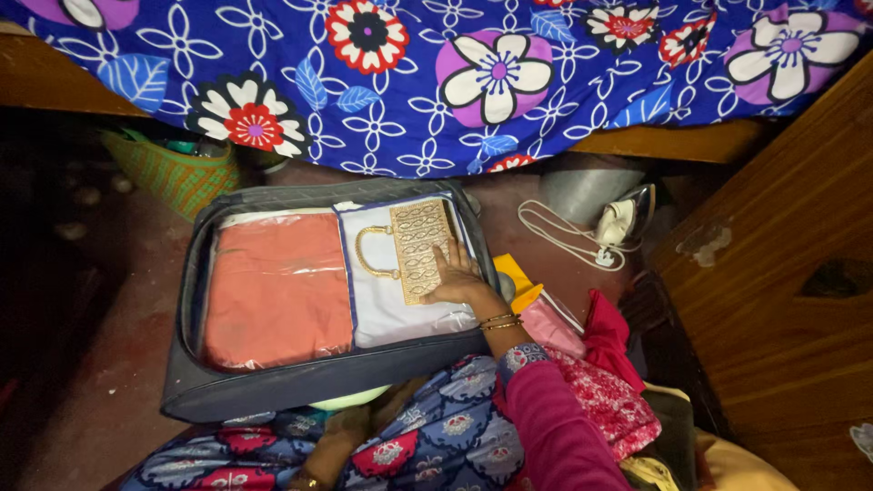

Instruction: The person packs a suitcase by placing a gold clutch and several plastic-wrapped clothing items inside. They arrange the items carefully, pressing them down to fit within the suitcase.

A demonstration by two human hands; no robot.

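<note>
This is a bedroom in a home; a wooden bed frame [673, 141] runs across the top, draped with a blue cotton sheet printed with large flowers [436, 82]; a dark wooden cupboard door [782, 300] stands at the right; a grey soft-sided suitcase [273, 386] lies open on the bare reddish floor [100, 400]; a clothes iron with a white cord [623, 218] rests near a woven green basket [173, 173] stored under the bed.

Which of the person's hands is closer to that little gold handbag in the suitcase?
The right. The right hand lies flat on the gold handbag, touching it. The left hand is low by the lap at the bottom edge, outside the suitcase, well away.
</note>
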